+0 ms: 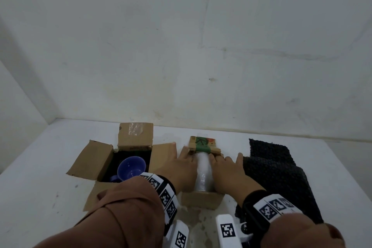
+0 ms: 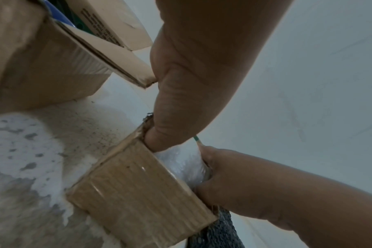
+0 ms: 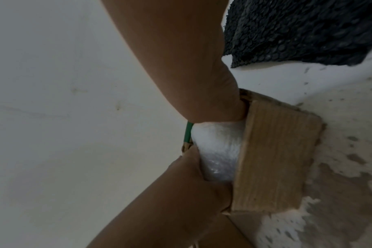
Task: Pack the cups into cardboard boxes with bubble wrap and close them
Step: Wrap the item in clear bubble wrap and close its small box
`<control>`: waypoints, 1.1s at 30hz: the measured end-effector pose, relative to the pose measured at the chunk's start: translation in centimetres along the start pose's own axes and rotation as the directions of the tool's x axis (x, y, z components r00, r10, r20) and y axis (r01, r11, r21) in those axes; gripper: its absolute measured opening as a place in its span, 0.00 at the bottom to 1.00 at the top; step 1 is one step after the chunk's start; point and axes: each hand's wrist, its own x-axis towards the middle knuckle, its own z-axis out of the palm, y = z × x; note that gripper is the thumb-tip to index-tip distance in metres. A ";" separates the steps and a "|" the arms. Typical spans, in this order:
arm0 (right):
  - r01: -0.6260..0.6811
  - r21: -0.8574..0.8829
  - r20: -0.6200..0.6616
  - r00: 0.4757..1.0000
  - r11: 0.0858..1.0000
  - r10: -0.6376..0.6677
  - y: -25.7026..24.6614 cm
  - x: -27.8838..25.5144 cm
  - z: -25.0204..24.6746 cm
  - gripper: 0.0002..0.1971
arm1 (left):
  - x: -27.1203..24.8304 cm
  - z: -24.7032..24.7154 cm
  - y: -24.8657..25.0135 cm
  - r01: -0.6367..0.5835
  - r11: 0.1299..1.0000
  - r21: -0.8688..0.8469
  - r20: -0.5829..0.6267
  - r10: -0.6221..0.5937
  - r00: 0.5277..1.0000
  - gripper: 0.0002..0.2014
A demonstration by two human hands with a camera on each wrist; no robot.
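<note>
Both hands work at one small cardboard box (image 1: 202,199) near the front edge of the white desk (image 1: 40,167). In the head view, the left hand (image 1: 181,167) lies along the left side of a bundle of clear bubble wrap (image 1: 203,173) standing up out of that box, and the right hand (image 1: 227,171) lies along its right side; the fingers of both point toward the far flap (image 1: 203,144), which bears green print. Left of this, a larger cardboard box (image 1: 112,159) sits open with its flaps spread, and a blue cup (image 1: 130,167) lies inside it. A sheet of black bubble wrap (image 1: 277,171) lies flat toward the right edge of the desk, just beside the right hand.

From the left wrist, the left hand (image 2: 193,80) has its fingers down inside the small box (image 2: 138,198), pressed against the white bundle (image 2: 181,162), while the right hand (image 2: 244,184) curls round the bundle's other side. A flap of the larger box (image 2: 42,58) touches the left hand.

From the right wrist, the right hand (image 3: 198,80) reaches into the small box (image 3: 276,159) with fingertips hidden behind the wall, and the left hand (image 3: 191,181) grips the bundle (image 3: 219,151) from below. The black sheet (image 3: 308,30) lies beyond.
</note>
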 end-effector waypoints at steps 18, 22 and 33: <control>0.062 0.139 0.108 0.991 0.988 -0.077 0.7 0.3 -0.3 0.51 | 0.3 -0.1 0.4 0.028 0.995 -0.099 -0.056 -0.034 0.998 0.45; 0.005 0.357 0.108 0.993 0.934 -0.047 2.0 0.8 -1.3 0.42 | -0.5 0.2 -0.5 -0.002 0.978 -0.209 -0.093 -0.018 0.996 0.45; -0.141 0.969 0.087 0.963 0.204 0.254 2.9 3.7 -1.3 0.21 | -3.6 -0.4 3.6 0.067 0.518 -0.853 -0.147 -0.361 0.921 0.35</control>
